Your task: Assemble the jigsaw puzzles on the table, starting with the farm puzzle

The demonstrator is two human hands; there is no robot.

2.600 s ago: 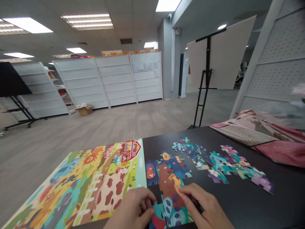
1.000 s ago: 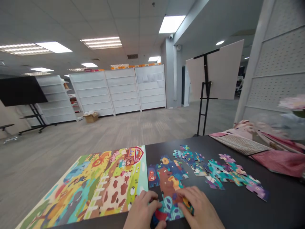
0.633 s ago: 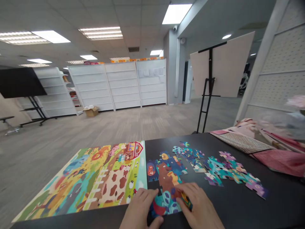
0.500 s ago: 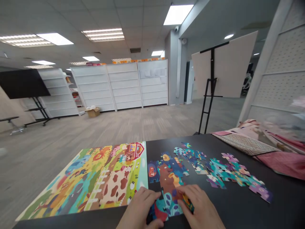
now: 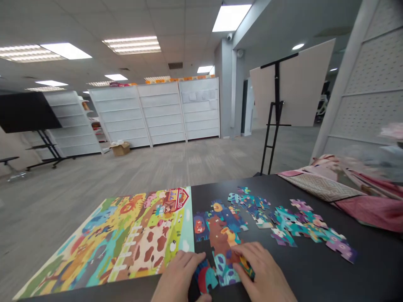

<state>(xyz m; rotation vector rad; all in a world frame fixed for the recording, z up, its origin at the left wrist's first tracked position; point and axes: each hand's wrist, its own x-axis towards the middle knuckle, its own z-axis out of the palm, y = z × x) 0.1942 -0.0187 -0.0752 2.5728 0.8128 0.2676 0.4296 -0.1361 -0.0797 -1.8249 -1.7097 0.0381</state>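
Partly joined jigsaw pieces lie on the black table in front of me, showing a brown bear (image 5: 218, 233). My left hand (image 5: 181, 274) has its index finger and thumb at the edges of a red and dark blue puzzle piece (image 5: 206, 277). That piece lies apart from the teal leaf piece (image 5: 225, 270) below the bear. My right hand (image 5: 262, 272) rests its index finger and thumb on the right edge of the bear section. A yellow and green puzzle piece (image 5: 247, 267) shows between that thumb and index finger, partly hidden by the hand.
A finished-looking farm and animal picture (image 5: 151, 247) lies at the left. Loose teal and purple puzzle pieces (image 5: 289, 220) spread to the right, near a pink patterned cloth (image 5: 359, 205). Beyond the table stand an easel (image 5: 273, 126) and white shelving (image 5: 163, 111).
My left hand has drawn the red and dark blue puzzle piece left, opening a gap beside the teal leaf piece. My right hand stays at the bear section. The view has shifted slightly.
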